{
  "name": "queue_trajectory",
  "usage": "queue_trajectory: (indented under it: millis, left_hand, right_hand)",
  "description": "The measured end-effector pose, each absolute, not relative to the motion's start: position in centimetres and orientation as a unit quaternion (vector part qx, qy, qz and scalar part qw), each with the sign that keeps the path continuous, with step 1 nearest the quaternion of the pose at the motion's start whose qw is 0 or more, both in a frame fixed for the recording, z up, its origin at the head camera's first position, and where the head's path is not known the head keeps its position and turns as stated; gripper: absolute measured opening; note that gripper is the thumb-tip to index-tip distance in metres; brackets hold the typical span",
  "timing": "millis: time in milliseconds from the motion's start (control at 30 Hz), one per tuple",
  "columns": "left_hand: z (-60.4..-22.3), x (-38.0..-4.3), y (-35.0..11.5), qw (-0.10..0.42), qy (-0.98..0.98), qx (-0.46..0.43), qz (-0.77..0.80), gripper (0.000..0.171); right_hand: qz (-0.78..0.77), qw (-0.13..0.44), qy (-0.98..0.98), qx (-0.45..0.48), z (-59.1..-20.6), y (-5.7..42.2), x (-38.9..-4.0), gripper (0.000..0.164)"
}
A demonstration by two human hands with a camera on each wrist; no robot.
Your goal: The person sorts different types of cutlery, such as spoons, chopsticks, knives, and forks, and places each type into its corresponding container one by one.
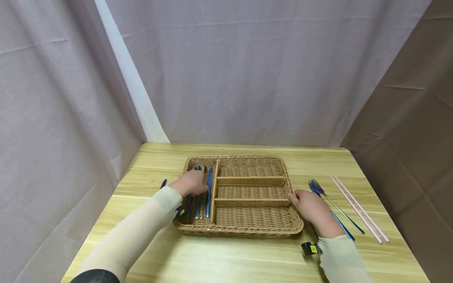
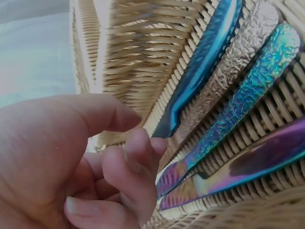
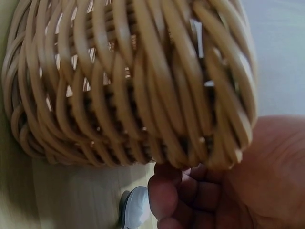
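- Gripping wicker basket (image 1: 247, 232) by its R edge w/ R hand (image 1: 313, 208); clamped on weave, w/ thumb over rim and other fingers curled at outer side.
- Reaching from R thumb across to L fingers, on wooden table (image 1: 230, 259), w/ one long comp. under L hand (image 1: 192, 182) and three more comps. stacked twds R thumb.
- In L comp., holding L fingers loosely curled, w/ thumb just apart from index. Can't tell if touching metal below.
- Nearest L thumb, just past tips: blue knife (image 2: 206, 59).
- Next out from L thumb, side by side: textured copper piece (image 2: 233, 59), then textured teal piece (image 2: 244, 98); kind unclear.
- Farthest from L thumb, twds little finger: purple knife (image 2: 252, 164).
- Outside basket, off back of L hand: purple tip (image 1: 163, 183), rest hidden.
- Just R of R knuckles, on table: blue fork (image 1: 343, 225), part hidden by hand, and rainbow fork (image 1: 339, 208), w/ heads close together.
- Further R of R fingers: two pink chopsticks (image 1: 356, 210), nearly parallel.
- Just beside R fingertips in R wrist view: silvery rounded thing (image 3: 136, 207), blurry.
- Well beyond both hands' fingertips: grey-mauve curtain (image 1: 265, 86); out past R hand, brown cloth (image 1: 407, 102).
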State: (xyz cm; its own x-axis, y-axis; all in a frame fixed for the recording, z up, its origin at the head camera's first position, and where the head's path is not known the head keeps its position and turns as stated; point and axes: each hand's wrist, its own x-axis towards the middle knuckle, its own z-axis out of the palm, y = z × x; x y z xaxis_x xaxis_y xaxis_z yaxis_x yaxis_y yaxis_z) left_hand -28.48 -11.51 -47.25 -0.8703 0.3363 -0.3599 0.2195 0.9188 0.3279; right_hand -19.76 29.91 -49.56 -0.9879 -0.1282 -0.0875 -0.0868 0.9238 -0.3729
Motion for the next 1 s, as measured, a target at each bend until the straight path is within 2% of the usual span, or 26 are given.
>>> queue_trajectory:
  millis: [233,767,1000]
  left_hand:
    - [-46.2,-27.7,-12.5,0.175,0.962,0.145,0.152,0.057]
    - [-44.7,-26.3,-16.4,0.099,0.971,0.151,0.157,0.049]
    - [-44.6,-25.7,-18.7,0.077,0.975,0.119,0.172,0.049]
  right_hand:
    - [-0.193,0.055,0.978,-0.05,-49.2,30.1,-19.7,0.037]
    - [-0.202,0.052,0.976,-0.057,-49.4,29.9,-19.5,0.035]
    - [-0.2,0.053,0.977,-0.061,-49.4,29.8,-19.7,0.036]
